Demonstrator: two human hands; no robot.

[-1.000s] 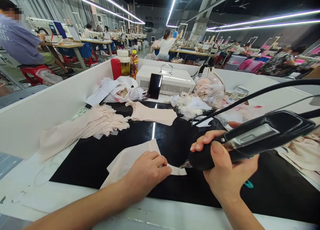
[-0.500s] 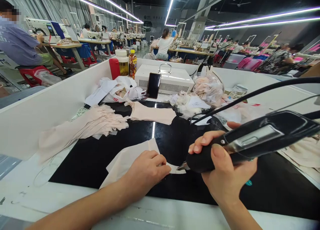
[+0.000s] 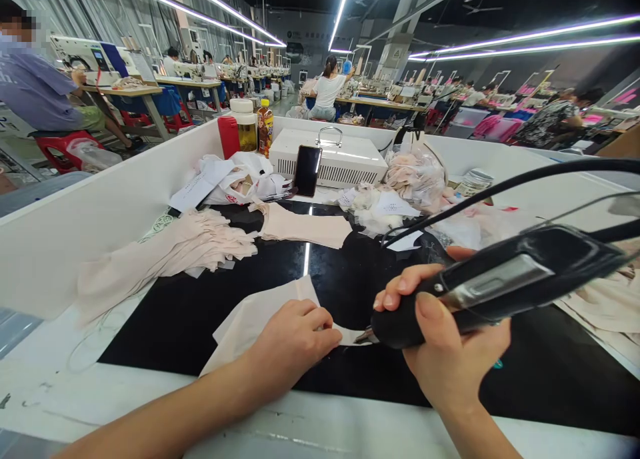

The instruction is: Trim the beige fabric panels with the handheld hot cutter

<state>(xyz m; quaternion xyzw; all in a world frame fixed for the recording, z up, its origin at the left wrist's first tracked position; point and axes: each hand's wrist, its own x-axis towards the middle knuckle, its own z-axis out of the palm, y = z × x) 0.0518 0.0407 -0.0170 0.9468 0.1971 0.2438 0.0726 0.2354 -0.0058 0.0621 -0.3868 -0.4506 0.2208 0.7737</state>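
Head view: the left hand (image 3: 295,342), grip narrow with fingers curled, pins a beige fabric piece (image 3: 245,322) to the black worktop (image 3: 175,312). The right hand (image 3: 450,359) has its grip wrapped around a black corded tool (image 3: 500,282), whose tip touches the fabric's edge.

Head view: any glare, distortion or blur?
Head view: ceiling strip lights reflect as a streak on the black tabletop; head view: wide-angle bending curves the white side wall and enlarges the black tool in the right hand; head view: the left hand and fabric look sharp.
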